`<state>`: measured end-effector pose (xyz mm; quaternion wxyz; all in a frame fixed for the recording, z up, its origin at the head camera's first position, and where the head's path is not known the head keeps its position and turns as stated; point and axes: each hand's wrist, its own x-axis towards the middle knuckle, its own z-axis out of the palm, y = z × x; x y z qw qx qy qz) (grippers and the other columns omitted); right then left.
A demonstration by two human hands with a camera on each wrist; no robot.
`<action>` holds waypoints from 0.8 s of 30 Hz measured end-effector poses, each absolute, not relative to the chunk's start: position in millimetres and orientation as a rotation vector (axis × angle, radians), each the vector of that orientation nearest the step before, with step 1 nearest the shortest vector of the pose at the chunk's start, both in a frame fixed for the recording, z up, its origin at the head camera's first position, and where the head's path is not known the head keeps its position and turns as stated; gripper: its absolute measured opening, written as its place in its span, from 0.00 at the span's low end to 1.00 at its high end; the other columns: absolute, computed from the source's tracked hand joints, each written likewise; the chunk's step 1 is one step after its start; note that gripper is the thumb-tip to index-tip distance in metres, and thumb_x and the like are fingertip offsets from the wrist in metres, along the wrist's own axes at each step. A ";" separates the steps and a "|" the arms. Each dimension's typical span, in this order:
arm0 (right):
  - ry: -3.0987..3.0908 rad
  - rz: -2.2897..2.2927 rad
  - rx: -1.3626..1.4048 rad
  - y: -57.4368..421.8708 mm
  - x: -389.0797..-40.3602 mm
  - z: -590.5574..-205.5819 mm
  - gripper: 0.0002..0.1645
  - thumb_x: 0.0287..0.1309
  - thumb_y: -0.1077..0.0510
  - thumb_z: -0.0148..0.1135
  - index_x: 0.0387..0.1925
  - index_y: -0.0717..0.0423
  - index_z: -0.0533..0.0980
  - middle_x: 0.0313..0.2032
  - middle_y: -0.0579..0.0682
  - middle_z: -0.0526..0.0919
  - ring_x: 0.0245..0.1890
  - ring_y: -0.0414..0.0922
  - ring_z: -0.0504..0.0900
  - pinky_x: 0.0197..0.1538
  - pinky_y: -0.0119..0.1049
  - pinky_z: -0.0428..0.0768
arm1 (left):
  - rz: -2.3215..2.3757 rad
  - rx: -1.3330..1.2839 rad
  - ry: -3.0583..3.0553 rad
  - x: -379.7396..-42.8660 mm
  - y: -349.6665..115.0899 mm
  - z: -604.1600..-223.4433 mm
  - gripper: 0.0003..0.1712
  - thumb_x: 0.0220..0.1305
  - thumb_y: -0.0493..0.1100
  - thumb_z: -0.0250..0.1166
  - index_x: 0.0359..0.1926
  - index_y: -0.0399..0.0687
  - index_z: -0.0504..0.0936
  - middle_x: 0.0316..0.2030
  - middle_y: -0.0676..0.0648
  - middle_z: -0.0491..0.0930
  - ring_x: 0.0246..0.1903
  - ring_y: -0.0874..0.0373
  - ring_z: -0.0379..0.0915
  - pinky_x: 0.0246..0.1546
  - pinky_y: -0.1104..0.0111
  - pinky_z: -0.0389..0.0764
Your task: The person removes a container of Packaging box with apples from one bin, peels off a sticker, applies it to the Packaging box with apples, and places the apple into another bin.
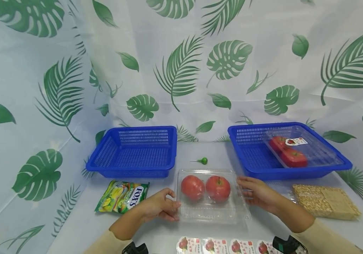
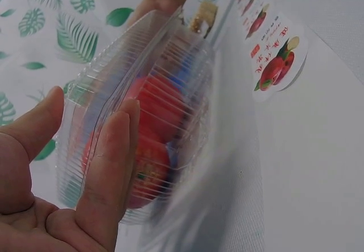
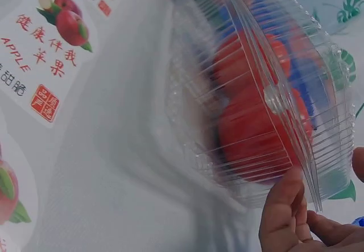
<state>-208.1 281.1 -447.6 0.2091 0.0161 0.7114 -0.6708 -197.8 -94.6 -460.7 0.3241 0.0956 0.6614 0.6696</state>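
A clear plastic clamshell box (image 1: 207,214) with its lid down lies before me, and two red apples (image 1: 218,189) show inside it. My left hand (image 1: 160,205) is at the box's left side; in the left wrist view its fingers (image 2: 108,166) lie fairly straight along the ribbed wall, thumb apart. On the opposite side, my right hand (image 1: 259,193) touches the right edge. The right wrist view shows a fingertip (image 3: 287,186) against the box's rim, with the thumb off it. Both hands frame the box from its sides.
Behind stand a blue basket (image 1: 130,173) on the left and another blue basket (image 1: 308,173) holding a labelled apple box (image 1: 295,155). A green-headed pick (image 1: 204,161) lies between them. A FOX'S candy bag (image 1: 122,196), a beige packet (image 1: 325,201) and several apple stickers (image 1: 214,246) surround the box.
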 end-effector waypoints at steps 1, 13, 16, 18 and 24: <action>1.957 -1.879 0.042 281.5 -208.3 -446.9 0.42 0.71 0.48 0.52 0.71 0.69 0.47 0.53 0.57 0.68 0.42 0.46 0.75 0.42 0.40 0.79 | 1.756 0.248 1.739 -198.0 -94.7 -460.5 0.25 0.65 0.38 0.65 0.52 0.35 0.60 0.29 0.39 0.81 0.27 0.49 0.83 0.29 0.63 0.85; 1.936 -1.903 0.054 282.3 -211.5 -443.9 0.42 0.71 0.47 0.53 0.71 0.68 0.49 0.51 0.58 0.67 0.41 0.47 0.76 0.39 0.39 0.80 | 1.783 0.208 1.771 -195.1 -91.2 -461.4 0.26 0.65 0.39 0.66 0.54 0.36 0.60 0.28 0.42 0.79 0.27 0.50 0.82 0.28 0.63 0.85; 1.956 -1.888 0.052 283.9 -210.1 -445.0 0.43 0.71 0.46 0.52 0.71 0.68 0.49 0.52 0.59 0.67 0.43 0.48 0.77 0.42 0.40 0.81 | 1.799 0.218 1.792 -194.2 -91.4 -464.4 0.23 0.66 0.39 0.65 0.53 0.36 0.62 0.29 0.42 0.79 0.27 0.50 0.82 0.29 0.63 0.85; 1.960 -1.863 0.038 285.7 -207.2 -446.4 0.43 0.71 0.44 0.52 0.71 0.69 0.49 0.52 0.59 0.68 0.45 0.49 0.77 0.44 0.42 0.80 | 1.800 0.232 1.815 -193.0 -93.4 -466.6 0.23 0.68 0.42 0.62 0.54 0.34 0.63 0.30 0.42 0.79 0.28 0.49 0.82 0.30 0.62 0.85; 1.942 -1.718 -0.012 296.8 -193.5 -440.8 0.31 0.72 0.44 0.50 0.59 0.68 0.64 0.43 0.54 0.72 0.41 0.47 0.77 0.45 0.44 0.81 | 1.752 0.304 1.969 -187.1 -105.9 -466.1 0.34 0.77 0.58 0.43 0.57 0.27 0.69 0.34 0.40 0.79 0.33 0.49 0.81 0.38 0.57 0.84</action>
